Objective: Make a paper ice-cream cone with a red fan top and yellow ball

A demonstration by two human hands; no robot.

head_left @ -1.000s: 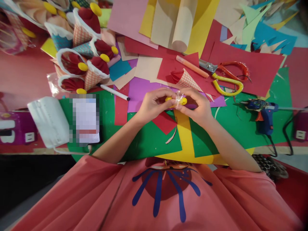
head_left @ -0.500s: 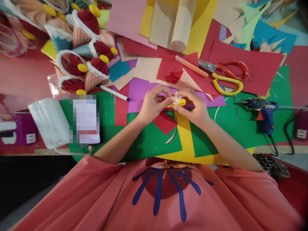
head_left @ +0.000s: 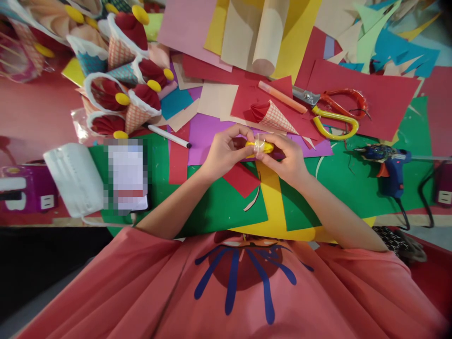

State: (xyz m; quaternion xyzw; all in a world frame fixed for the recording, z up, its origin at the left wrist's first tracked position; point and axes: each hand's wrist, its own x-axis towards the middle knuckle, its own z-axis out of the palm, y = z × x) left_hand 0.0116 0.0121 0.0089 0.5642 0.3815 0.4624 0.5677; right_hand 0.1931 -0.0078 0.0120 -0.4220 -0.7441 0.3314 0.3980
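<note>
Both hands meet in front of my chest over the coloured sheets. My left hand [head_left: 226, 149] pinches one end of a small yellow lump in clear plastic [head_left: 264, 146]. The other end is between the bent fingers of my right hand [head_left: 285, 153]. Fingertips partly cover the lump, so its exact kind does not show. Just beyond it lies a checked paper cone [head_left: 280, 118] with dark red folded paper in its mouth. A red paper piece [head_left: 242, 180] and a thin pale strip [head_left: 252, 198] lie on the green sheet [head_left: 205, 207] below the hands.
Large scissors [head_left: 337, 117] and an orange pen [head_left: 282, 96] lie beyond my right hand; a blue glue gun [head_left: 393, 172] is farther right. On the left are a black-tipped white marker [head_left: 169, 136], a phone [head_left: 129, 174], a white box [head_left: 74, 179] and several decorated cones [head_left: 143, 110].
My fingers have shifted slightly on the yellow lump, and the clear plastic now looks drawn flatter around it. Both hands stay in nearly the same place.
</note>
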